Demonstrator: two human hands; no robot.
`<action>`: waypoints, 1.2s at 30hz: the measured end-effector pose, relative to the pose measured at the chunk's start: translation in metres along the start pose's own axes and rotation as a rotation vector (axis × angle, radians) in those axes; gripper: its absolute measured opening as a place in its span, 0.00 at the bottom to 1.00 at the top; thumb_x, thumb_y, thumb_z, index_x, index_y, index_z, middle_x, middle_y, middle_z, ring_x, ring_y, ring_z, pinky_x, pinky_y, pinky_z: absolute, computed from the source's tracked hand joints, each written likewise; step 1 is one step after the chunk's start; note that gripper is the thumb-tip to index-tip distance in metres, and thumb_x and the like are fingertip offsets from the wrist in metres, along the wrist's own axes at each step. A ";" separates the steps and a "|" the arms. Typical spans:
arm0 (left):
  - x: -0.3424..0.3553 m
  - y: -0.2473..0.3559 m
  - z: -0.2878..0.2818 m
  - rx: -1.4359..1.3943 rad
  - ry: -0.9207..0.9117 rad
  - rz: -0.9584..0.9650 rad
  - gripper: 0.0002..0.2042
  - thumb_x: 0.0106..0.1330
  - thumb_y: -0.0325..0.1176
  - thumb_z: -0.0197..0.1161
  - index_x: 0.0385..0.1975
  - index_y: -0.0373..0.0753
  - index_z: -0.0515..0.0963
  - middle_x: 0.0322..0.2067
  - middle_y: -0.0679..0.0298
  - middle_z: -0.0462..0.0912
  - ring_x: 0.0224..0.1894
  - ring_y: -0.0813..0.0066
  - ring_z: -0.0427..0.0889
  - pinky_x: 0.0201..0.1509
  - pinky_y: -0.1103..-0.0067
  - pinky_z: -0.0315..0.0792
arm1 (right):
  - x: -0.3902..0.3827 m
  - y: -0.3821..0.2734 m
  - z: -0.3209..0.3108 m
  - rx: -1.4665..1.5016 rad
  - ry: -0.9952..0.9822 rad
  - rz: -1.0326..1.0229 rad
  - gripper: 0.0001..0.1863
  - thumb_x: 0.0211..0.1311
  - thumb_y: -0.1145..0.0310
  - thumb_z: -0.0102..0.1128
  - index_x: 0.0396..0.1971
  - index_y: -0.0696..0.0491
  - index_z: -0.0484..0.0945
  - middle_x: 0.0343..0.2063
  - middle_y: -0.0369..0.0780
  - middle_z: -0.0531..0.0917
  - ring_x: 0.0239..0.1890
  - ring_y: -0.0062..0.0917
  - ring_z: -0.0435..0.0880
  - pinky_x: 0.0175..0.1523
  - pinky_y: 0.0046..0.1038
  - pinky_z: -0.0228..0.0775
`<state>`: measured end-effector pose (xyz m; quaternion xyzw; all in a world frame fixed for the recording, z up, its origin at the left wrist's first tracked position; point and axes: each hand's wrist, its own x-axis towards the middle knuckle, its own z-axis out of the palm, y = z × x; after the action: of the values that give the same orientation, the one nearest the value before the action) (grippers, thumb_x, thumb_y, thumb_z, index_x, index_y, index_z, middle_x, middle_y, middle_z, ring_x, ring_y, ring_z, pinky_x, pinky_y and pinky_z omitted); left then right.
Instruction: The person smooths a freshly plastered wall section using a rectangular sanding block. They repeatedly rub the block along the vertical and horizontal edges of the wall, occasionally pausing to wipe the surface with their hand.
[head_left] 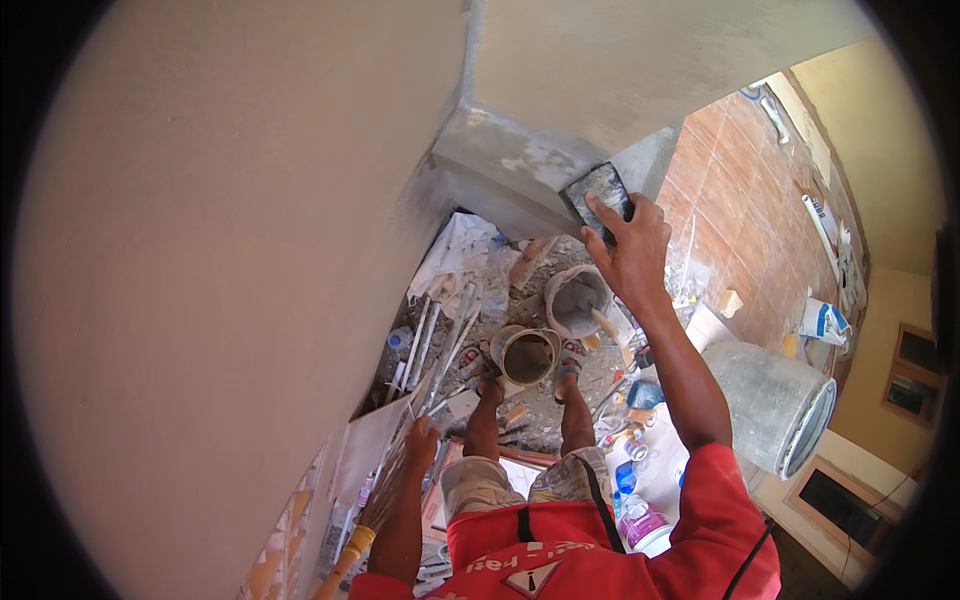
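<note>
My right hand (pixel 632 245) grips a dark rectangular block (pixel 598 196) smeared with grey, fingers spread over its face. The block lies against the grey plastered ledge (pixel 515 165) at the foot of the wall, by its right end. Low on the left, my left hand (pixel 421 440) is closed, its fingers curled beside thin rods and a board edge; what it holds, if anything, is hidden. Close to the left forearm is a broom-like tool with a yellow collar (pixel 357 541).
Between my feet stands a bucket (pixel 527 357), with a second, grey-smeared bucket (pixel 578 301) just beyond. A large translucent drum (pixel 770 405) lies tilted on the right. Rubble and a white sack (pixel 455 255) cover the ground by the wall. Tiled floor (pixel 735 190) extends at right.
</note>
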<state>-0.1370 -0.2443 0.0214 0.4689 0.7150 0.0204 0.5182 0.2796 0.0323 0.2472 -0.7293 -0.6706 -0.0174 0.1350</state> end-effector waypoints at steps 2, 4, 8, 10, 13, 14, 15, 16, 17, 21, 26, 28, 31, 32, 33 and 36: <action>0.004 0.003 -0.002 0.003 -0.008 -0.023 0.23 0.61 0.40 0.60 0.53 0.33 0.75 0.39 0.47 0.84 0.43 0.52 0.84 0.50 0.64 0.74 | 0.002 0.013 -0.007 -0.041 0.022 -0.006 0.24 0.54 0.59 0.67 0.54 0.40 0.82 0.46 0.56 0.75 0.49 0.47 0.74 0.54 0.44 0.63; 0.008 0.010 -0.006 -0.019 -0.042 -0.083 0.22 0.62 0.39 0.60 0.53 0.33 0.75 0.39 0.48 0.84 0.43 0.53 0.84 0.50 0.64 0.74 | 0.009 0.033 -0.020 0.005 -0.025 0.132 0.24 0.55 0.60 0.67 0.54 0.42 0.81 0.45 0.54 0.75 0.48 0.47 0.74 0.54 0.45 0.63; 0.015 0.026 -0.010 -0.104 -0.032 -0.088 0.21 0.63 0.37 0.60 0.53 0.32 0.75 0.36 0.49 0.85 0.39 0.55 0.85 0.47 0.66 0.75 | 0.009 0.047 -0.033 0.235 0.024 0.347 0.23 0.57 0.60 0.66 0.54 0.43 0.81 0.45 0.55 0.74 0.49 0.48 0.74 0.55 0.47 0.63; 0.020 0.033 -0.008 -0.113 0.001 -0.043 0.21 0.63 0.37 0.61 0.53 0.32 0.75 0.36 0.49 0.85 0.38 0.56 0.85 0.46 0.66 0.75 | 0.001 0.037 -0.028 0.141 0.062 0.126 0.23 0.57 0.60 0.67 0.54 0.43 0.81 0.46 0.56 0.74 0.50 0.48 0.73 0.55 0.47 0.63; 0.027 0.040 -0.003 -0.084 0.010 0.029 0.21 0.63 0.37 0.62 0.54 0.33 0.74 0.33 0.52 0.84 0.35 0.59 0.84 0.43 0.67 0.74 | -0.014 0.014 -0.012 0.066 0.008 -0.089 0.23 0.56 0.61 0.66 0.55 0.42 0.80 0.50 0.56 0.72 0.53 0.48 0.72 0.57 0.46 0.61; 0.028 0.041 -0.001 -0.106 0.002 0.017 0.21 0.63 0.37 0.62 0.54 0.33 0.74 0.32 0.52 0.84 0.35 0.60 0.84 0.43 0.68 0.74 | -0.013 0.011 -0.009 0.059 -0.054 -0.056 0.23 0.56 0.61 0.66 0.55 0.41 0.80 0.50 0.56 0.72 0.52 0.48 0.72 0.57 0.46 0.60; 0.029 0.041 0.001 -0.125 -0.008 -0.017 0.21 0.63 0.37 0.62 0.54 0.33 0.74 0.31 0.53 0.84 0.34 0.61 0.83 0.42 0.68 0.74 | -0.010 0.011 -0.006 0.028 -0.046 -0.133 0.24 0.57 0.61 0.66 0.55 0.41 0.80 0.49 0.56 0.72 0.52 0.48 0.72 0.57 0.46 0.60; 0.029 0.041 0.002 -0.135 -0.008 -0.015 0.21 0.63 0.37 0.62 0.54 0.33 0.74 0.31 0.53 0.84 0.34 0.61 0.83 0.42 0.68 0.74 | -0.005 0.014 -0.006 0.008 -0.064 -0.039 0.23 0.57 0.61 0.66 0.55 0.41 0.80 0.49 0.56 0.73 0.51 0.48 0.72 0.56 0.46 0.60; 0.030 0.041 0.003 -0.143 -0.011 -0.034 0.21 0.63 0.37 0.62 0.54 0.33 0.74 0.30 0.53 0.84 0.34 0.62 0.83 0.42 0.68 0.74 | 0.003 0.021 -0.009 -0.021 -0.054 -0.005 0.23 0.57 0.61 0.66 0.55 0.41 0.80 0.48 0.55 0.73 0.50 0.48 0.72 0.56 0.46 0.61; 0.026 0.035 0.006 -0.142 -0.026 -0.095 0.21 0.63 0.37 0.62 0.53 0.34 0.75 0.31 0.53 0.84 0.34 0.62 0.84 0.43 0.68 0.75 | 0.032 0.055 -0.026 0.083 -0.023 0.305 0.22 0.57 0.59 0.66 0.54 0.43 0.81 0.45 0.54 0.75 0.49 0.48 0.74 0.54 0.44 0.65; 0.027 0.026 0.016 -0.158 -0.003 -0.094 0.20 0.64 0.37 0.62 0.53 0.35 0.76 0.33 0.52 0.85 0.36 0.61 0.84 0.44 0.69 0.75 | 0.010 0.034 -0.027 0.089 0.011 -0.032 0.23 0.56 0.60 0.67 0.53 0.43 0.81 0.48 0.55 0.75 0.50 0.47 0.74 0.55 0.42 0.65; 0.028 0.022 0.022 -0.183 -0.004 -0.091 0.19 0.64 0.37 0.62 0.53 0.34 0.76 0.33 0.52 0.85 0.35 0.60 0.84 0.44 0.69 0.75 | 0.012 0.026 -0.027 -0.065 -0.136 -0.165 0.23 0.56 0.59 0.67 0.53 0.44 0.82 0.46 0.54 0.75 0.49 0.46 0.74 0.53 0.41 0.65; 0.031 0.017 0.028 -0.210 -0.014 -0.093 0.19 0.65 0.36 0.62 0.52 0.33 0.76 0.33 0.52 0.85 0.35 0.60 0.84 0.44 0.68 0.75 | 0.029 0.031 -0.038 -0.068 -0.081 0.237 0.22 0.57 0.58 0.68 0.52 0.44 0.83 0.46 0.54 0.76 0.48 0.45 0.77 0.53 0.41 0.69; 0.031 0.016 0.029 -0.227 -0.015 -0.100 0.19 0.65 0.36 0.62 0.52 0.33 0.76 0.33 0.52 0.85 0.35 0.60 0.84 0.44 0.68 0.75 | 0.030 0.034 -0.043 -0.078 0.018 0.308 0.22 0.58 0.57 0.67 0.53 0.45 0.82 0.44 0.53 0.77 0.46 0.43 0.77 0.52 0.40 0.70; 0.032 0.015 0.030 -0.249 -0.022 -0.119 0.19 0.65 0.36 0.62 0.52 0.32 0.76 0.33 0.52 0.85 0.35 0.60 0.84 0.44 0.68 0.75 | 0.029 0.036 -0.047 -0.035 0.052 0.363 0.23 0.58 0.57 0.67 0.54 0.45 0.82 0.43 0.51 0.76 0.46 0.41 0.77 0.52 0.39 0.70; 0.030 0.013 0.031 -0.261 -0.014 -0.128 0.19 0.65 0.36 0.61 0.52 0.31 0.76 0.32 0.52 0.85 0.34 0.61 0.84 0.43 0.68 0.75 | 0.008 0.028 -0.044 0.138 0.079 0.179 0.24 0.55 0.59 0.70 0.54 0.45 0.82 0.42 0.49 0.75 0.46 0.40 0.75 0.51 0.37 0.69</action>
<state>-0.1053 -0.2303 -0.0081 0.3512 0.7309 0.0768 0.5801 0.3149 0.0282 0.2862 -0.7739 -0.5965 0.0122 0.2124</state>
